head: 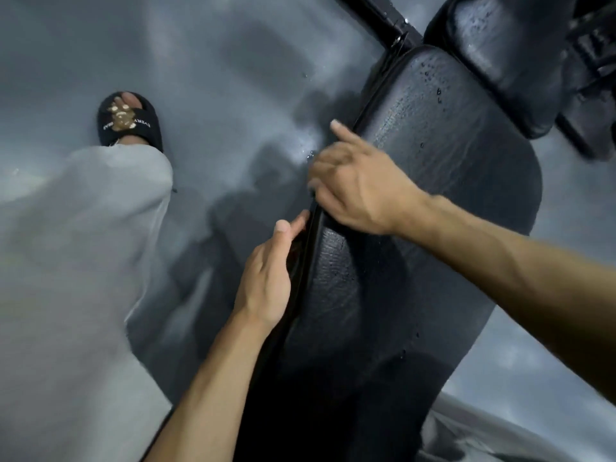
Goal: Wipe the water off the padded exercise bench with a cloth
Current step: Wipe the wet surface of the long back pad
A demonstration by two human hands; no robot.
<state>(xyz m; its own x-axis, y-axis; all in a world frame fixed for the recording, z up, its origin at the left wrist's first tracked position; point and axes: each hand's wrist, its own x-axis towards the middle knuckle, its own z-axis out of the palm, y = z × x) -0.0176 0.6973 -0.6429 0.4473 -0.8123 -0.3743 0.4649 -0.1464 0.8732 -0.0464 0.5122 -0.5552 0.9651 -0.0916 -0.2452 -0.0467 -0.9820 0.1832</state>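
We see the wet bench [416, 201] running lengthwise from near-bottom up to upper right; our left hand [266, 278] lies flat against its edge, right hand [353, 188] loosely curled, forefinger out.

Bench pad [433, 201] — black textured vinyl, glossy wet, beaded droplets. Floor [216, 78] — smooth grey, slight sheen. Trouser leg [76, 261] matt grey cloth.
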